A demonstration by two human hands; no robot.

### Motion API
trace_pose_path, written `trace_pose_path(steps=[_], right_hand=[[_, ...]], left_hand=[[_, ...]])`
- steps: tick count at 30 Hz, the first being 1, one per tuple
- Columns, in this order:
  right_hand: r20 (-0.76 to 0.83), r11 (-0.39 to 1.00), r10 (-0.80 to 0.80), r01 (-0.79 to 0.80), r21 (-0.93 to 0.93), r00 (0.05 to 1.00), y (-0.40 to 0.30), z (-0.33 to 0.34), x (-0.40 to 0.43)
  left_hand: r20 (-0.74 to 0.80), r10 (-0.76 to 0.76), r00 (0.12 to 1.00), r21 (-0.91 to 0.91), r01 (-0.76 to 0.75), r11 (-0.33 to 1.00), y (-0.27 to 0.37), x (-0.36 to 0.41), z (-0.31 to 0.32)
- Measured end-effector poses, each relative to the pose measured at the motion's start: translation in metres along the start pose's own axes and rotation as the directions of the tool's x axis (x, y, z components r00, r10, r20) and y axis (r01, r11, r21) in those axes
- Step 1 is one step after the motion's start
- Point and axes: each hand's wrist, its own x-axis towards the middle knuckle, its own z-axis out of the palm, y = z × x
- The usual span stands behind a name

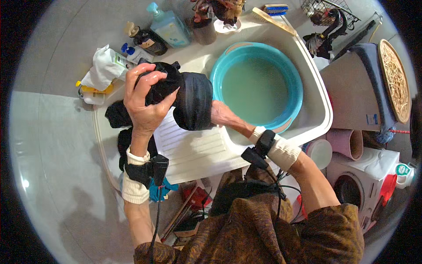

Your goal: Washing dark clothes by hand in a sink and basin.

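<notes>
A black cloth item point(194, 99), seemingly wet, is held up over the white ribbed washboard point(194, 148) of the sink. My left hand point(146, 95) grips its far left end, fingers curled over the cloth. The fingers of my right hand point(219, 114) are hidden inside or behind the black fabric; only the wrist and part of the hand show. Right of the cloth stands a turquoise basin point(298, 89) with cloudy water point(255, 90). More black cloth point(118, 114) lies on the sink's left side.
Around the white sink point(319, 95) stand a blue pump bottle point(169, 29), a dark pump bottle point(151, 43) and a white pouch point(105, 66). Brushes point(275, 21) lie on the back rim. At right are a lidded bin point(354, 89), a pink container point(344, 143) and a washing machine point(362, 178).
</notes>
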Motion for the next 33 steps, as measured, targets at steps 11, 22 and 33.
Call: trace_pose_path(steps=[11,22,33], right_hand=[[0.271,0.199,0.052,-0.276,0.940,0.961,-0.012,-0.016,-0.015],[0.210,0.797,-0.021,-0.111,0.594,0.978,-0.040,-0.005,-0.016],[0.283,0.004,-0.543,-0.334,0.943,0.791,-0.014,-0.003,-0.032]], left_hand=[[0.002,-0.037,0.999,-0.026,0.037,0.999,-0.007,-0.015,-0.011],[0.058,0.065,0.996,-0.030,-0.063,0.998,0.012,0.009,-0.017],[0.252,0.255,0.934,-0.507,-0.097,0.856,0.041,-0.027,-0.063]])
